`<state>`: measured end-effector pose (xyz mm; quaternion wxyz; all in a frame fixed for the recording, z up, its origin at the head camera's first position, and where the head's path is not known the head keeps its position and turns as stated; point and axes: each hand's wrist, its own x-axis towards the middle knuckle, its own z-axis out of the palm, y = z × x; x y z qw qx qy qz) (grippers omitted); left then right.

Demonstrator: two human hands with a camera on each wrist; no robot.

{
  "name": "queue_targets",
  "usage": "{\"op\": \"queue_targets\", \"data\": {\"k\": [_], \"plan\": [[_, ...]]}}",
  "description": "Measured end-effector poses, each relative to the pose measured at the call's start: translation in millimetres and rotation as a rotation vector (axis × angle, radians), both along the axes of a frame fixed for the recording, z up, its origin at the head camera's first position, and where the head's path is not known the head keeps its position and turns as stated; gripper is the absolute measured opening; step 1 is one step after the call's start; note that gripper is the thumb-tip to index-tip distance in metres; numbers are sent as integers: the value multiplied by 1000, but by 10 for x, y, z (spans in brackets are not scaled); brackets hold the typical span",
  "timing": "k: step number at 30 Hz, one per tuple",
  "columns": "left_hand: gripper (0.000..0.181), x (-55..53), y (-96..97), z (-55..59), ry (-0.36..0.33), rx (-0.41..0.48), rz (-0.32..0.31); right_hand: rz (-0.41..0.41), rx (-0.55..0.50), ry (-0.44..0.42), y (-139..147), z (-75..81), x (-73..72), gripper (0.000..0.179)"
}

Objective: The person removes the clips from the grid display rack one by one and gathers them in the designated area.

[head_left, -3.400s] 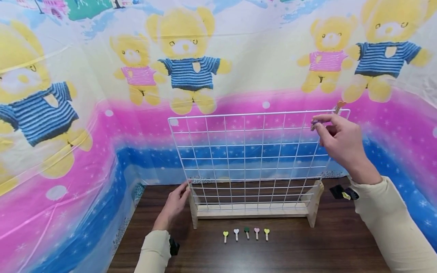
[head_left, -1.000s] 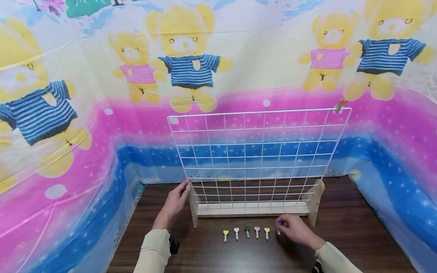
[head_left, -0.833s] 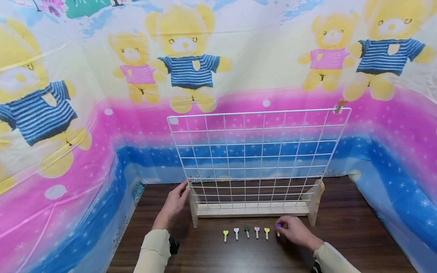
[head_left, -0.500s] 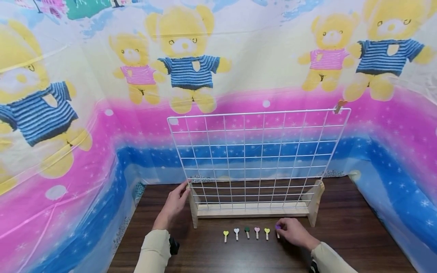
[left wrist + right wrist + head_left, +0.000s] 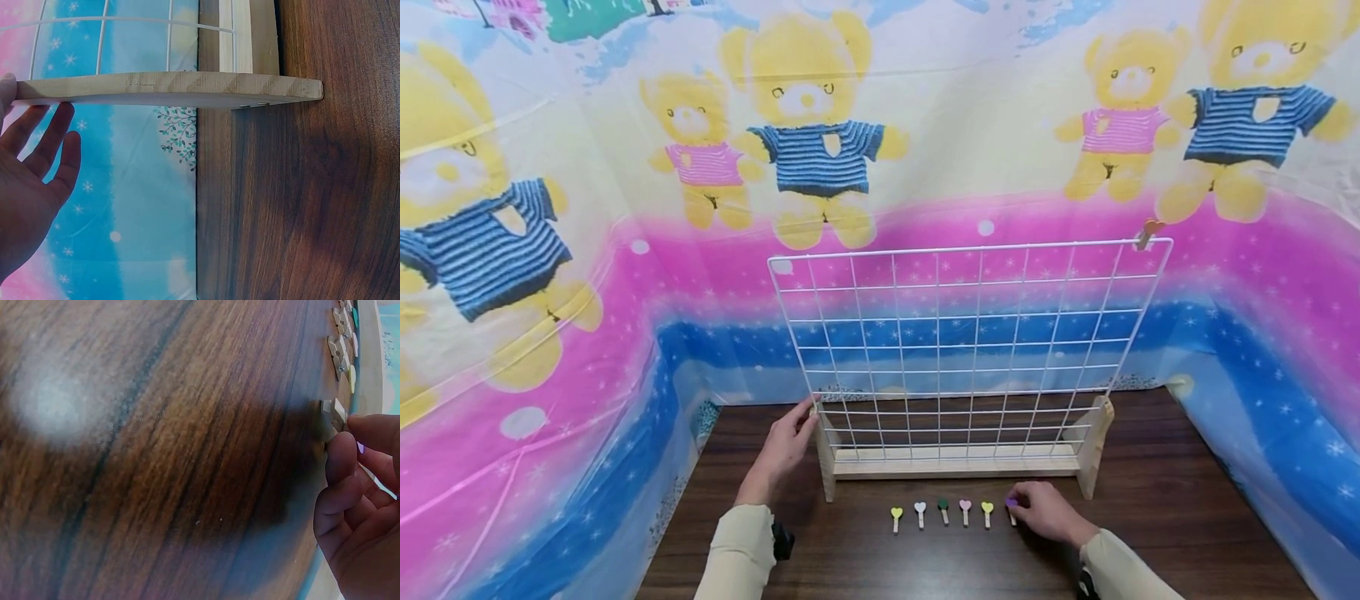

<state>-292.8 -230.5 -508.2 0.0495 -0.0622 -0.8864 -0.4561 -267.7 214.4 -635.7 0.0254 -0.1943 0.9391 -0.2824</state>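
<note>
My right hand (image 5: 1043,508) pinches a mini clothespin with a purple heart (image 5: 1012,502) between thumb and fingertips, low at the table at the right end of a row of similar pins. In the right wrist view the pin's wooden tail (image 5: 339,414) sticks out past the fingertips. My left hand (image 5: 788,440) holds the upper part of the left wooden end piece (image 5: 169,84) of a stand, thumb and fingers on opposite sides. That stand carries a white wire grid (image 5: 937,333). An orange-brown heart clothespin (image 5: 1147,235) is clipped at the grid's top right corner.
Left of the right hand lie heart clothespins: yellow (image 5: 987,509), pink (image 5: 965,507), green (image 5: 943,507), white (image 5: 921,508) and another yellow one (image 5: 897,515). The dark wood table (image 5: 850,562) meets a bear-print cloth (image 5: 970,175) at the back and sides.
My right hand came down from the grid's top right with the purple clothespin to the row's right end. In the last second it shifted only slightly. My left hand kept its place.
</note>
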Motion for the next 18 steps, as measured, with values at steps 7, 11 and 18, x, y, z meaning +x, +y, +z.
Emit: {"op": "queue_targets", "data": {"k": [7,11,18], "plan": [[42,6,4,7,-8,4,-4,14,1,50,-13,-16,3,6],[42,2,13,2,-3,1,0,30,-4,101,-8,-17,9,6],[42,4,5,-1,9,10,-1,24,5,130,-4,-31,5,4]]}}
